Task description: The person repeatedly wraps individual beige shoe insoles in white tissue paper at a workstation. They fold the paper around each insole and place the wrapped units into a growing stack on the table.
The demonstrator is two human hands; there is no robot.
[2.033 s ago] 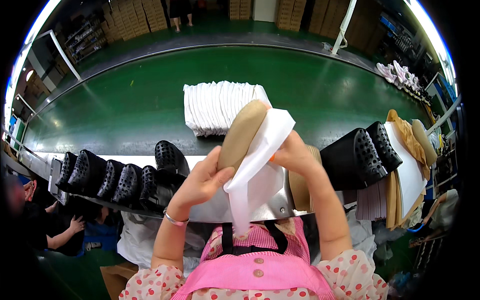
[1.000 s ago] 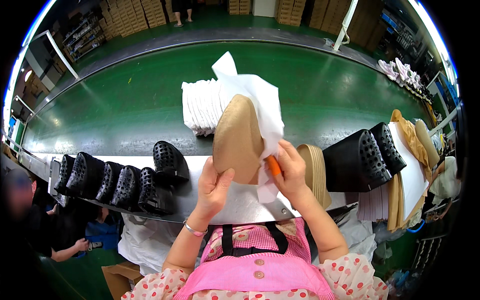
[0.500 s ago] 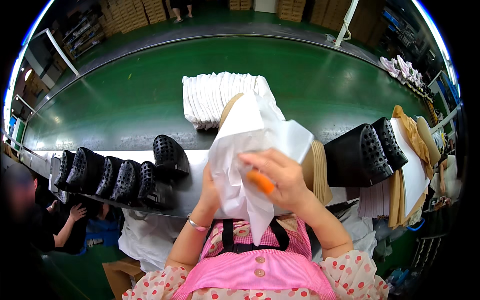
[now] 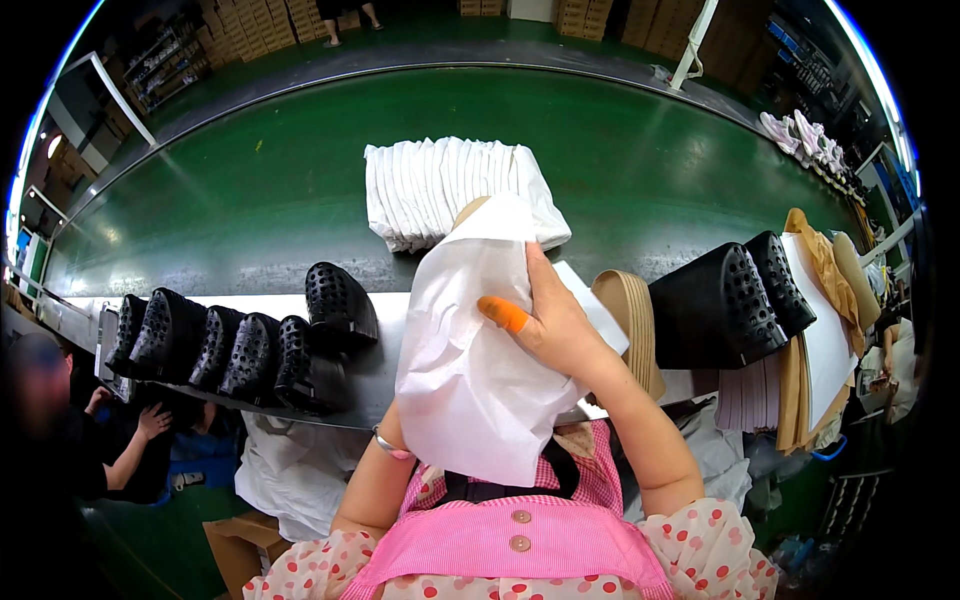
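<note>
Our right hand point(image 4: 560, 325) grasps white tissue paper point(image 4: 470, 370) over a tan insert point(image 4: 471, 210), rounded tip and long axis pointing away from us; our left hand's hidden fingers we cannot tell.

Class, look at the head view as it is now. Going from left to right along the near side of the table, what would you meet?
Row of black shoes → raised white paper → stack of curved tan pieces → pair of larger black shoes.
</note>
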